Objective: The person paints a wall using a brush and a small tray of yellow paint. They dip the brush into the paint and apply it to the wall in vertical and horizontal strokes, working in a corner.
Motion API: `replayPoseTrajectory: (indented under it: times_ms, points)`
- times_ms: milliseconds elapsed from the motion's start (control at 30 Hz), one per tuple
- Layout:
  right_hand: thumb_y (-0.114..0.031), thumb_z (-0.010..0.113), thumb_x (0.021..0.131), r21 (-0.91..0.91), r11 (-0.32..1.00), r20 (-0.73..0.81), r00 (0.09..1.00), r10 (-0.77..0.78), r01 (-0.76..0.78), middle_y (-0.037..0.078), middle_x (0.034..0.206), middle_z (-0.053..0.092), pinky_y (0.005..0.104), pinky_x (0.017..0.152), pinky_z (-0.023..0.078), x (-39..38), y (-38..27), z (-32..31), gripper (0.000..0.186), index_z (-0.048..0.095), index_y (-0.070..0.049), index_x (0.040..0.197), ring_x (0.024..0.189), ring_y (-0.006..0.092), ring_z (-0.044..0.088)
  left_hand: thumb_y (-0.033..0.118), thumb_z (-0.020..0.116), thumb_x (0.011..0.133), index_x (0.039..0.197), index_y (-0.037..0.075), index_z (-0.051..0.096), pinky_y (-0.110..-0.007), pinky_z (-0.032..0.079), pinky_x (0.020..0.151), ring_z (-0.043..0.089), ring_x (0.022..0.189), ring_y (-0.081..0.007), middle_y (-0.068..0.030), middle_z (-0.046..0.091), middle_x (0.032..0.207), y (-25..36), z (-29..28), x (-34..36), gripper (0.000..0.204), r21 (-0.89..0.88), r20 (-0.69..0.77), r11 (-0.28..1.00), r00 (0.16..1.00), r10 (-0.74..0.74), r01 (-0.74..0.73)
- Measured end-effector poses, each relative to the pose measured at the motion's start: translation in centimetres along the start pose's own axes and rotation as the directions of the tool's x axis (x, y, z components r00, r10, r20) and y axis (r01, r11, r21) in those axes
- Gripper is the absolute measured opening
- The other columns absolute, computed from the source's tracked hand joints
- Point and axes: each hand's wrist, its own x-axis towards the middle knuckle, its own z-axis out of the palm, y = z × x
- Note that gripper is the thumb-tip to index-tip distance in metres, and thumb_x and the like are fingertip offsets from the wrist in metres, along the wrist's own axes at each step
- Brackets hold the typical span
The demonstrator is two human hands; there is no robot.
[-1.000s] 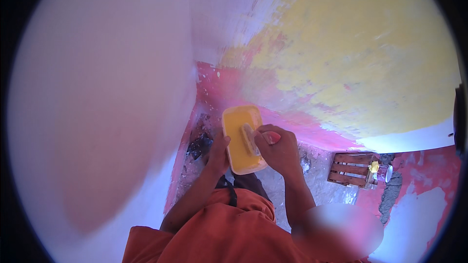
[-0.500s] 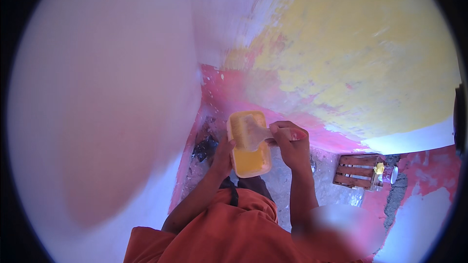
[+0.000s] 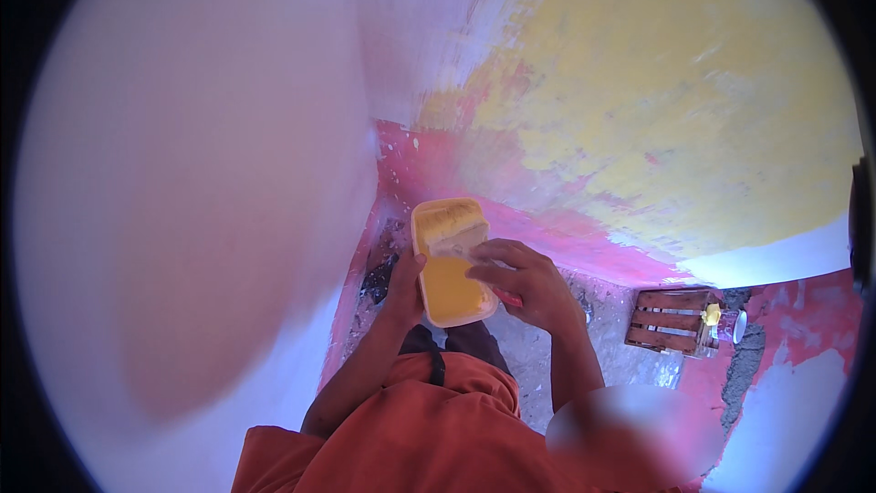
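Note:
My left hand (image 3: pixel 405 285) grips the left side of a rectangular plastic tub (image 3: pixel 494 307), thumb over its rim. Yellow paint (image 3: pixel 453 285) lies in the near part of the tub. In my right hand (image 3: pixel 529 283) is a wide paintbrush (image 3: pixel 459 239), its bristles down inside the tub's far end. The fingers close round the handle, and its red end shows below them. In front of me stands a wall (image 3: pixel 675 110) partly covered in yellow over pink and white.
A pale wall (image 3: pixel 228 173) rises close on my left and meets the painted one in a corner. To the right, a wooden crate (image 3: pixel 669 320) rests on the floor, with a white-and-purple container (image 3: pixel 731 326) beside it. Dark debris (image 3: pixel 376 281) lies in the corner.
The brush has tilted, its bristles moving toward the tub's far end and its handle swinging toward me. My right hand has rotated with it; the tub has shifted slightly left and away.

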Motion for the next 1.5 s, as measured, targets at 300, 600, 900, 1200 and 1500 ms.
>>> replayPoseTrajectory:
  times_ms: [300, 600, 900, 1200, 1500]
  points:
    - [0.003, 0.076, 0.065, -0.024, 1.000, -0.093, 0.996, 0.005, -0.007, 0.012, 0.120, 0.066, 0.0391, 0.089, 0.055, -0.2, -0.1, 0.7, 0.046, 0.072, -0.010, 0.109, 0.112, 0.0324, 0.064, 0.037, 0.062, 0.092, 0.144, 0.003, 0.036, -0.037, 0.051, 0.099, 0.058, 0.120, -0.0242, -0.0146, 0.054, 0.133, -0.2, 0.1, -0.4, 0.068, -0.008, -0.003, 1.000, 1.000, 0.001, -0.001]
    - [0.003, 0.074, 0.074, 0.172, 0.983, -0.188, 0.977, 0.102, -0.069, 0.014, 0.115, 0.068, 0.0374, 0.088, 0.056, -0.3, 0.2, 0.6, 0.036, 0.071, -0.007, 0.108, 0.106, 0.0314, 0.067, 0.039, 0.065, 0.090, 0.142, 0.002, 0.038, -0.036, 0.051, 0.097, 0.059, 0.117, -0.0221, -0.0132, 0.056, 0.130, -0.1, -0.4, -0.5, 0.069, 0.021, -0.022, 1.000, 1.000, 0.011, -0.010]
    - [-0.009, 0.068, 0.092, 0.833, 0.518, -0.233, 0.723, 0.650, -0.197, 0.011, 0.100, 0.069, 0.0331, 0.084, 0.058, 2.0, 2.3, -0.9, 0.021, 0.067, 0.003, 0.109, 0.093, 0.0198, 0.069, 0.034, 0.063, 0.091, 0.142, 0.004, 0.040, -0.035, 0.051, 0.098, 0.058, 0.118, -0.0212, -0.0090, 0.056, 0.129, 0.9, -1.2, -1.8, 0.064, -0.009, -0.125, 1.000, 0.992, -0.001, -0.001]
    - [-0.012, 0.073, 0.085, -0.303, 0.953, -0.619, 0.757, -0.210, 0.016, 0.009, 0.105, 0.068, 0.0340, 0.078, 0.056, 10.6, 2.3, -3.1, 0.023, 0.069, -0.007, 0.107, 0.093, 0.0235, 0.069, 0.035, 0.064, 0.090, 0.146, 0.008, 0.035, -0.039, 0.049, 0.101, 0.054, 0.125, -0.0239, -0.0101, 0.050, 0.136, 2.7, -2.0, -3.4, 0.068, 0.075, -0.115, 0.991, 0.986, 0.118, -0.110]
    - [-0.019, 0.068, 0.073, -0.845, 0.508, -0.075, 0.903, -0.424, 0.168, 0.011, 0.114, 0.060, 0.0411, 0.093, 0.051, 13.9, 11.3, 5.3, 0.025, 0.063, -0.011, 0.095, 0.110, 0.0313, 0.059, 0.040, 0.066, 0.090, 0.150, 0.010, 0.031, -0.041, 0.046, 0.105, 0.048, 0.132, -0.0252, -0.0105, 0.047, 0.141, 2.8, -2.6, -5.6, 0.076, 0.013, -0.162, 0.993, 0.980, 0.115, -0.114]
